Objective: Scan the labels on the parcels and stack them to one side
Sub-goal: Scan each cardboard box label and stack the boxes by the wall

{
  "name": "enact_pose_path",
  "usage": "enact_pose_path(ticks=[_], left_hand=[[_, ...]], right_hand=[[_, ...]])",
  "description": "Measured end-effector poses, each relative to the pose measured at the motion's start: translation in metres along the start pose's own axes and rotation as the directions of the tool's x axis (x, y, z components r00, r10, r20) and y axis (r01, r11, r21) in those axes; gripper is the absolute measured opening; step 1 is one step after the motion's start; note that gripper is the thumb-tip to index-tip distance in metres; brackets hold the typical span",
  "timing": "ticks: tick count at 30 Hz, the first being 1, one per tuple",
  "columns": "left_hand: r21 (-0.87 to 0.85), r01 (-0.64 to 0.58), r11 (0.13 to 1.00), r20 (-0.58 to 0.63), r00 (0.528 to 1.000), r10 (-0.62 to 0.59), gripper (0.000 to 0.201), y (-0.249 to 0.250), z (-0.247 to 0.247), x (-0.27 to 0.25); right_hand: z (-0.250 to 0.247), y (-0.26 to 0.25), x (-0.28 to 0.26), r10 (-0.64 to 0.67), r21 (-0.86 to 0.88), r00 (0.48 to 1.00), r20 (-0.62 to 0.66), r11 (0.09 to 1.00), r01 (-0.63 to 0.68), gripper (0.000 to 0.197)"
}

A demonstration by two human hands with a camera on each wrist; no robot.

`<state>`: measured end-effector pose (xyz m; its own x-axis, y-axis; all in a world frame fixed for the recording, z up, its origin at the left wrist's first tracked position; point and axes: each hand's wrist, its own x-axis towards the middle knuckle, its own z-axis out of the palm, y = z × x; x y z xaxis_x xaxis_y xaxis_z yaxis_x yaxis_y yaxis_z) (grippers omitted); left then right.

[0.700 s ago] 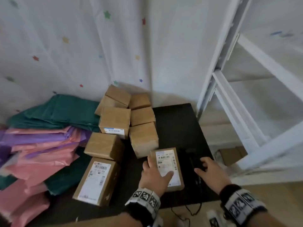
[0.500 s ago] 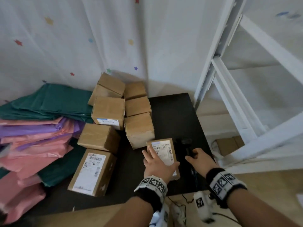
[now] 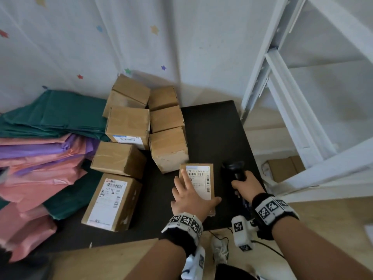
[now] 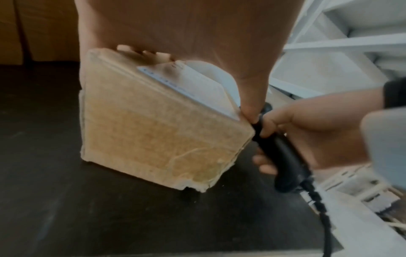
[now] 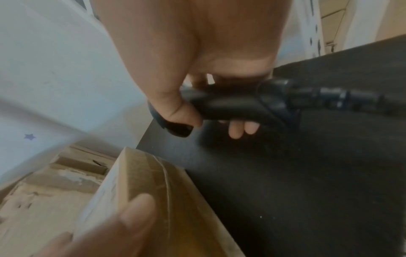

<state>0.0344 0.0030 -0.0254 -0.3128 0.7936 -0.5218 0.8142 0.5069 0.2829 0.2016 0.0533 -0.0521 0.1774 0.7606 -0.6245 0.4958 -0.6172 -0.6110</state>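
A small cardboard parcel [image 3: 201, 178] with a white barcode label on top lies on the black mat [image 3: 212, 128]. My left hand [image 3: 187, 197] holds it: the fingers lie across the label and the thumb [image 5: 136, 217] presses its side face. In the left wrist view the parcel [image 4: 153, 130] sits slightly tilted under my palm. Just right of it, my right hand [image 3: 246, 184] grips the handle of a black corded barcode scanner [image 3: 234, 168]. The scanner [image 5: 230, 104] is held a little above the mat, its head pointing away from me.
Several plain cardboard boxes [image 3: 129, 126] crowd the back left of the mat, with a larger labelled box [image 3: 111, 201] nearer me. Pink, purple and green mailer bags [image 3: 40, 158] pile up at the far left. A white shelf frame [image 3: 292, 118] stands on the right.
My right hand went from lying on the scanner to gripping its handle and raising it. My left hand stayed on the labelled parcel.
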Motion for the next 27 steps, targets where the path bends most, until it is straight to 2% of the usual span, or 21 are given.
enact_pose_path(ticks=[4, 7, 12, 14, 16, 18, 22, 23, 27], left_hand=[[-0.016, -0.036, 0.999, 0.009, 0.999, 0.037, 0.133, -0.001, -0.004, -0.004], [-0.145, -0.145, 0.979, 0.072, 0.985, 0.156, 0.131, -0.001, -0.009, -0.010], [-0.364, -0.288, 0.886, 0.022, 0.948, 0.317, 0.132, 0.014, -0.038, -0.019], [-0.437, -0.335, 0.835, -0.022, 0.932, 0.363, 0.133, 0.023, -0.055, -0.020], [-0.523, -0.367, 0.770, -0.069, 0.918, 0.390, 0.130, 0.032, -0.074, -0.022], [-0.633, -0.360, 0.685, -0.102, 0.917, 0.387, 0.117, 0.038, -0.092, -0.022], [-0.774, -0.275, 0.571, -0.047, 0.924, 0.380, 0.063, 0.036, -0.117, -0.021], [-0.809, -0.254, 0.530, -0.043, 0.925, 0.378, 0.055, 0.035, -0.120, -0.021], [-0.916, -0.171, 0.363, -0.018, 0.921, 0.388, 0.059, 0.033, -0.124, -0.018]], right_hand=[[-0.009, 0.004, -0.014, 0.002, 0.107, 0.999, -0.041, 0.994, 0.002, 0.036], [-0.017, 0.003, -0.028, -0.008, 0.208, 0.997, -0.078, 0.978, 0.024, 0.027], [-0.030, -0.011, -0.056, -0.116, 0.405, 0.970, -0.213, 0.893, 0.196, 0.007], [-0.034, -0.023, -0.065, -0.179, 0.406, 0.954, -0.240, 0.874, 0.266, 0.005], [-0.038, -0.037, -0.071, -0.203, 0.427, 0.945, -0.257, 0.853, 0.299, 0.012], [-0.043, -0.049, -0.075, -0.209, 0.470, 0.933, -0.293, 0.818, 0.331, 0.019], [-0.055, -0.067, -0.078, -0.247, 0.527, 0.901, -0.356, 0.743, 0.411, 0.016], [-0.058, -0.070, -0.078, -0.257, 0.547, 0.897, -0.359, 0.721, 0.425, 0.015], [-0.064, -0.085, -0.077, -0.301, 0.583, 0.880, -0.368, 0.663, 0.470, 0.010]])
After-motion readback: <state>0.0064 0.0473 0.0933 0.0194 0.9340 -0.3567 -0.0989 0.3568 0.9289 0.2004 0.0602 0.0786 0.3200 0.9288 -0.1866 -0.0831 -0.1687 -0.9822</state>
